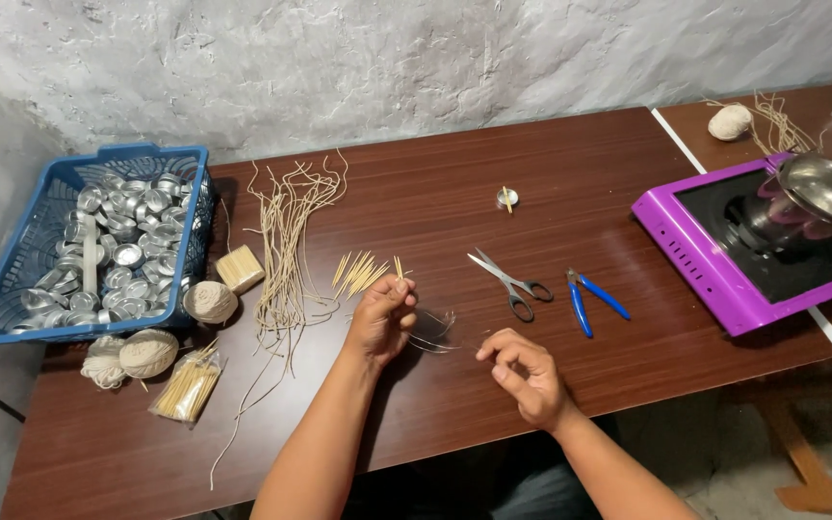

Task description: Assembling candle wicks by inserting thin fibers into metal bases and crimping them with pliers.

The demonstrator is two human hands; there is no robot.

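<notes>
1. Landmark: the scissors (512, 282) lie flat on the brown table (551, 183), handles toward the near edge
2. Edges — the table's near edge runs just below both forearms; its far edge meets the rough white wall beyond the scissors. Bare tabletop lies beyond the scissors, broken only by one small metal cup (507, 198)
3. Just right of the scissors: blue-handled pliers (589, 299). Farther right, a purple cooktop (715, 265) sits by the table's right end
4. Left of the scissors: a small fan of short sticks (363, 272), then a spread of long wick strands (286, 246). Well left, a blue basket (12, 318) of metal cups at the table's left end
5. Left hand (382, 318), left of and nearer than the scissors: fingers curled narrow, tips pinched on a stick end, thin wire (435, 332) trailing from it
6. Right hand (522, 376), nearer than the scissors: fingers curled in, thumb and forefinger pinched — apparently on the wire's other end, though too fine to confirm
</notes>
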